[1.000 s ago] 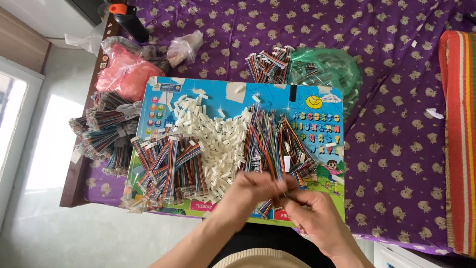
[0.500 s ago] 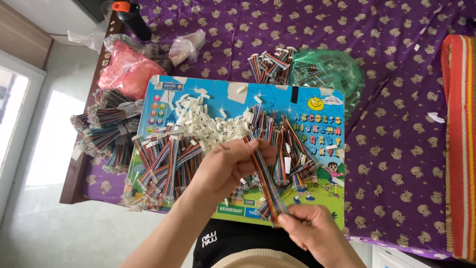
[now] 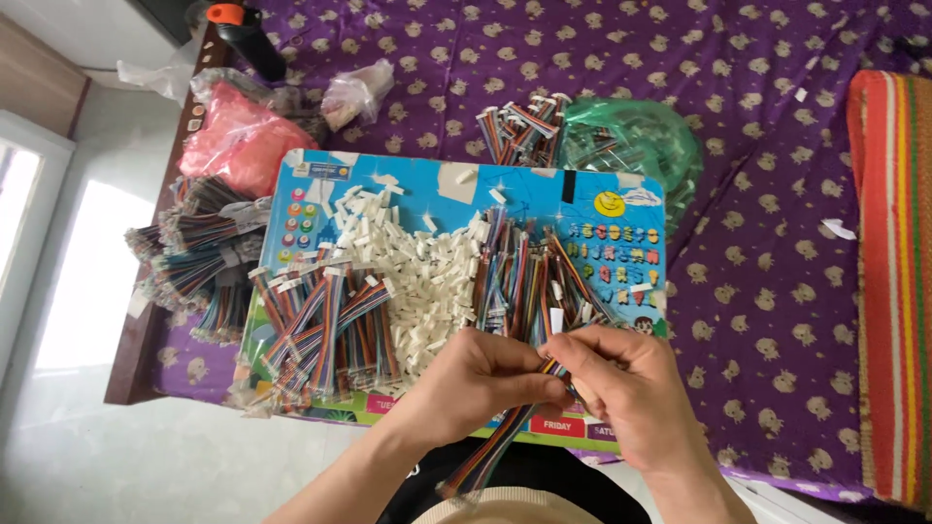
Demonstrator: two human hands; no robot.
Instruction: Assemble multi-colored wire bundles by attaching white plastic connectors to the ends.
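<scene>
Held between both hands, at the near edge of the board: a ribbon cable [image 3: 500, 446] of many coloured strands — red, green, blue, yellow among them — flat and banded, its upper end pinched where the two hands meet, its loose length trailing down and toward the left, past the left wrist, to a frayed-looking tip.

Spread beyond the hands and out to both sides: a bed cover [image 3: 757, 146], purple with a pale repeated motif. To the far right, a striped orange cloth [image 3: 888, 272]. Directly beyond the grip, a bright blue picture board [image 3: 602, 199] with cartoon letters. On the board, beyond and left of the hands, a heap of small white connectors [image 3: 417, 277]; further left, bundles of ribbon cable [image 3: 325, 325]; just beyond the fingers, another loose bundle [image 3: 529, 267]. Farther off, a green plastic bag [image 3: 631, 146], a pink bag [image 3: 238, 141], and more cable bundles [image 3: 199, 257] off the board's left edge. At the far left, pale floor [image 3: 87, 291].

Left hand [image 3: 485, 383]: grip pressed together, fingers curled, pinching the cable's upper end. Right hand [image 3: 621, 388]: grip also closed, fingertips nipping the same end from the other side, touching the left hand.
</scene>
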